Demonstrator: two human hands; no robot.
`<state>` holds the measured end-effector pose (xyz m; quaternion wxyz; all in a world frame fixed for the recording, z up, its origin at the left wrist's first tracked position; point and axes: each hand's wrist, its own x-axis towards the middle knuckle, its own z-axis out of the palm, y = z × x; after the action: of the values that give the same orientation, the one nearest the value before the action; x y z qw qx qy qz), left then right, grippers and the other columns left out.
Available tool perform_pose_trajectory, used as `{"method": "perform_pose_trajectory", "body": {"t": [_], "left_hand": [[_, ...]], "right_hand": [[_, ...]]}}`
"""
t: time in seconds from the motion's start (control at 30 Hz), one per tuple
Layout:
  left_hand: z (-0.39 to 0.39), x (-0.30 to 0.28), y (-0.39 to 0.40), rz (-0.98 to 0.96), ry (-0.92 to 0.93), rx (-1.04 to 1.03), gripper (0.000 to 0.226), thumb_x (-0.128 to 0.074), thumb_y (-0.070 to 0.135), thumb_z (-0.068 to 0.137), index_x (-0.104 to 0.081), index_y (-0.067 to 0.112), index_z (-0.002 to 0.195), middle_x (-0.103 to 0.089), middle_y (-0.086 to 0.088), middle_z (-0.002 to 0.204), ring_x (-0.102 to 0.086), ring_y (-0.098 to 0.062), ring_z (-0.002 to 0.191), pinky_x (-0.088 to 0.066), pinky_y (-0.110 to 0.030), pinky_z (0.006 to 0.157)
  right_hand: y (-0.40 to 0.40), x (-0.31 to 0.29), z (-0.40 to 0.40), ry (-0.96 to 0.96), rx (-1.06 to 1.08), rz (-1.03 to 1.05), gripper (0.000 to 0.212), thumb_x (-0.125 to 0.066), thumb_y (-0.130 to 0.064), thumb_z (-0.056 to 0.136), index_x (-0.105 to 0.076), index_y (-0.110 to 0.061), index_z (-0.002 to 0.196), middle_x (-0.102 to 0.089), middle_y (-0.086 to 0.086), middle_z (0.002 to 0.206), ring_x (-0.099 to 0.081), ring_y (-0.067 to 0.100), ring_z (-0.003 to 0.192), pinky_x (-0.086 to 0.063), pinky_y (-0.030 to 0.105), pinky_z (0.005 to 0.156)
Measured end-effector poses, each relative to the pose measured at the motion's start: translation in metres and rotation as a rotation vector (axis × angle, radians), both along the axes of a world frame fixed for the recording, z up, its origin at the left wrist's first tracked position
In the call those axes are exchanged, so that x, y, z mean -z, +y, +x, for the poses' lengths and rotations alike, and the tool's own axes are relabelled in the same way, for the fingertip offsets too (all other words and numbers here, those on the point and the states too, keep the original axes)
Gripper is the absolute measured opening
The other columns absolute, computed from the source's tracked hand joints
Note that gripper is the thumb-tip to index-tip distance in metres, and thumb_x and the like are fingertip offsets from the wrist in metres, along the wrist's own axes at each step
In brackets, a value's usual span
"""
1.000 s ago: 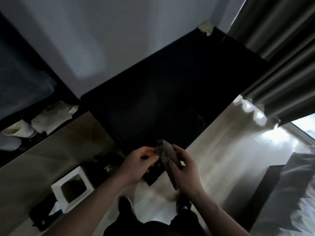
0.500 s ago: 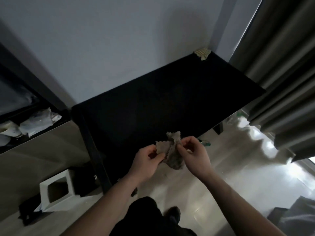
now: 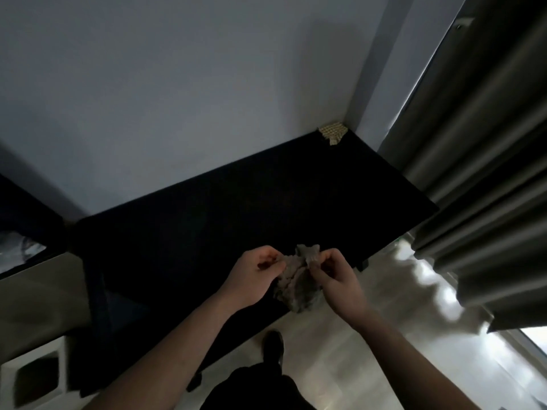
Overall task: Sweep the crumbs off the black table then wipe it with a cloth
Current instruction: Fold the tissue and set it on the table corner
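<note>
A black table (image 3: 225, 214) stands against the pale wall, its top dark and featureless in this light; no crumbs can be made out. Over its front edge I hold a crumpled grey-brown cloth (image 3: 297, 287) between both hands. My left hand (image 3: 254, 276) pinches the cloth's left side. My right hand (image 3: 334, 276) pinches its upper right corner, and the rest of the cloth hangs below. A second, pale checked cloth (image 3: 333, 133) lies bunched in the table's far right corner.
Grey curtains (image 3: 479, 173) hang along the table's right end. A white open-topped bin (image 3: 35, 377) sits on the floor at the lower left, beside a dark shelf unit (image 3: 26, 232). My shoe (image 3: 273, 347) is on the pale floor below the table's edge.
The view has tilted up, showing more wall and tabletop. Both hands have risen with the cloth from beside the table to above its front edge, and the cloth has been spread a little.
</note>
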<state>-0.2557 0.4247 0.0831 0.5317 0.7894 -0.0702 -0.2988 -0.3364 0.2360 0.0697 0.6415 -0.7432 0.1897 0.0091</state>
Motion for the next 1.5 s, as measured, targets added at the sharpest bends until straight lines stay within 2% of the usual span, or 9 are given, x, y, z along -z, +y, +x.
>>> {"method": "perform_pose_trajectory", "body": {"t": [0.1,0.27,0.4,0.6,0.73,0.97,1.1,1.37,1.5], "left_hand": [[0.024,0.003,-0.027,0.005,-0.012,0.001,0.011,-0.063,0.029,0.100,-0.072,0.026,0.104,-0.075,0.009,0.099,-0.070,0.004,0.091,-0.058,-0.023,0.085],[0.067,-0.005,-0.059,0.075,-0.136,0.079,0.012,-0.059,0.032,0.101,-0.067,0.029,0.109,-0.071,0.013,0.102,-0.068,0.005,0.094,-0.059,-0.021,0.084],[0.099,-0.018,-0.074,0.046,-0.171,0.133,0.012,-0.059,0.028,0.102,-0.067,0.027,0.109,-0.070,0.011,0.103,-0.068,-0.002,0.098,-0.059,-0.031,0.090],[0.135,-0.015,-0.095,0.105,-0.392,0.120,0.009,-0.060,0.031,0.100,-0.068,0.032,0.105,-0.069,0.014,0.091,-0.067,-0.002,0.085,-0.059,-0.030,0.080],[0.155,-0.019,-0.118,0.071,-0.472,0.152,0.010,-0.059,0.029,0.100,-0.068,0.032,0.104,-0.070,0.014,0.091,-0.068,-0.003,0.086,-0.059,-0.032,0.080],[0.201,-0.019,-0.184,0.186,-0.536,0.179,0.008,-0.057,0.033,0.100,-0.065,0.035,0.098,-0.064,0.015,0.093,-0.062,-0.001,0.086,-0.052,-0.022,0.074],[0.219,-0.010,-0.229,0.183,-0.552,-0.035,0.010,-0.063,0.022,0.099,-0.068,0.026,0.092,-0.066,0.013,0.085,-0.064,-0.003,0.080,-0.046,-0.014,0.067],[0.256,-0.045,-0.312,0.172,-0.637,-0.264,0.009,-0.060,0.023,0.101,-0.067,0.027,0.097,-0.066,0.013,0.088,-0.065,-0.012,0.079,-0.055,-0.029,0.069],[0.273,-0.058,-0.325,0.227,-0.706,-0.442,0.007,-0.062,0.022,0.099,-0.067,0.025,0.095,-0.068,0.011,0.087,-0.066,-0.011,0.082,-0.053,-0.023,0.071]], "right_hand": [[-0.030,0.001,0.028,-0.005,-0.018,-0.058,0.012,-0.066,-0.009,0.098,-0.056,-0.013,0.096,-0.065,0.000,0.080,-0.064,0.012,0.073,-0.053,0.029,0.067],[-0.071,-0.001,0.074,0.012,-0.092,-0.267,0.048,-0.075,-0.008,0.089,-0.060,-0.038,0.122,-0.071,-0.006,0.104,-0.071,0.007,0.094,-0.058,0.025,0.082],[-0.095,-0.004,0.106,-0.024,-0.212,-0.509,0.039,-0.076,-0.024,0.090,-0.066,-0.062,0.093,-0.062,-0.020,0.106,-0.065,-0.003,0.097,-0.050,0.011,0.080],[-0.129,-0.006,0.145,-0.095,-0.350,-0.848,0.014,-0.076,-0.045,0.086,-0.066,-0.053,0.093,-0.043,-0.019,0.144,-0.038,0.001,0.132,-0.035,0.024,0.104],[-0.147,-0.015,0.179,-0.166,-0.460,-0.759,0.022,-0.078,-0.037,0.081,-0.064,-0.045,0.097,-0.058,-0.025,0.129,-0.050,-0.003,0.128,-0.042,0.029,0.106],[-0.207,-0.008,0.244,-0.078,-0.554,-0.358,0.011,-0.069,-0.027,0.098,-0.073,-0.033,0.091,-0.075,-0.009,0.090,-0.073,0.007,0.087,-0.059,0.030,0.080],[-0.263,-0.003,0.285,-0.053,-0.696,-0.433,0.011,-0.064,-0.027,0.098,-0.070,-0.035,0.092,-0.072,-0.010,0.092,-0.070,0.005,0.087,-0.059,0.032,0.079],[-0.374,-0.011,0.364,-0.186,-0.809,-0.632,0.025,-0.065,-0.026,0.093,-0.051,-0.030,0.073,-0.051,-0.008,0.079,-0.053,0.004,0.071,-0.035,0.020,0.057],[-0.416,-0.009,0.405,-0.337,-0.800,-0.727,0.016,-0.059,-0.015,0.097,-0.061,-0.028,0.087,-0.048,-0.010,0.089,-0.051,0.008,0.077,-0.037,0.029,0.067]]}}
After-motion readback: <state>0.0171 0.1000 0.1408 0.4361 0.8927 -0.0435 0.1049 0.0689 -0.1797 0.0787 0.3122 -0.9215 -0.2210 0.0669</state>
